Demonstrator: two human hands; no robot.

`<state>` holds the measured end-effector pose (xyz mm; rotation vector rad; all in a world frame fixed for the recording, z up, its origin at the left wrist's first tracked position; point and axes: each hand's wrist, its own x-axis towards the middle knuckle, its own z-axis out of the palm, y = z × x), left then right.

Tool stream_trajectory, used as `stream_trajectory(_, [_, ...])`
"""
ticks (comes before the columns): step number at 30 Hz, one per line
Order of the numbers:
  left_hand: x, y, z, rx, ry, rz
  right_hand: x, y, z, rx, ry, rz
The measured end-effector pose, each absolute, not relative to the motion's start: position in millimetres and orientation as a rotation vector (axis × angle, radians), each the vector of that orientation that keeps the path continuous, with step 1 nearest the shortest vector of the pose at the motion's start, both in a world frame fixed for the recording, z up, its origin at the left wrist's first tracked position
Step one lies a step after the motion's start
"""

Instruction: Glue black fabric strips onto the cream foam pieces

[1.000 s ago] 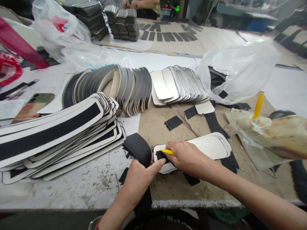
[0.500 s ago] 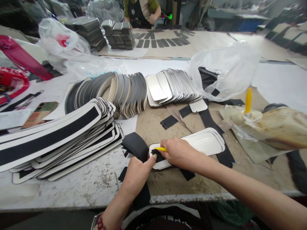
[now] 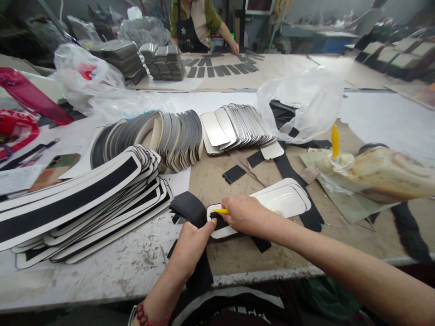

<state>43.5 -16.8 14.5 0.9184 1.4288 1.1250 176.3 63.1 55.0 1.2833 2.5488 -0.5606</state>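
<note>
My left hand (image 3: 193,240) is closed around a bundle of black strips (image 3: 186,207), its thumb reaching onto the near-left end of a white rounded panel. On that panel (image 3: 213,233) lies a black strip piece (image 3: 220,222), partly covered by my hands. My right hand (image 3: 242,212) grips a thin yellow tool (image 3: 220,211) whose tip points left above the strip; its working end cannot be made out. Beneath my right forearm, more white panels (image 3: 288,195) overlap, with a glossy wet-looking patch on top.
Long white panels with black strips (image 3: 81,199) are piled left. Behind stand curved grey pieces (image 3: 170,136) and fanned white panels (image 3: 241,127). A stained plastic bottle (image 3: 384,176) with a yellow handle (image 3: 335,140) lies right, near a plastic bag (image 3: 316,106). A co-worker (image 3: 197,27) stands across.
My view has shifted slightly, so the bench appears a little lower and further left. Both hands keep their grips at the panel's end. The co-worker's arm now reaches out to the table.
</note>
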Motion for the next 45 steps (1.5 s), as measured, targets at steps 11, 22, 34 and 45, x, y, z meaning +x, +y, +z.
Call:
stream_trajectory(11, [40.1,-15.7,21.7,0.775,1.472,1.113,218.2,64.6,82.7,1.305,2.493,-0.526])
stream_trajectory(22, [34.6,-22.7,30.7,0.603,1.471,1.129,314.5,64.8,76.5,1.76,2.208,-0.431])
stream_trajectory(34, [37.7,-23.8,35.7,0.441,1.479,1.175,301.1,70.8,69.7,1.751,2.124,-0.303])
stream_trajectory(45, [30.9,-27.8,43.8,0.344,1.564,1.175,292.4,73.3,79.5,1.68,2.161,-0.3])
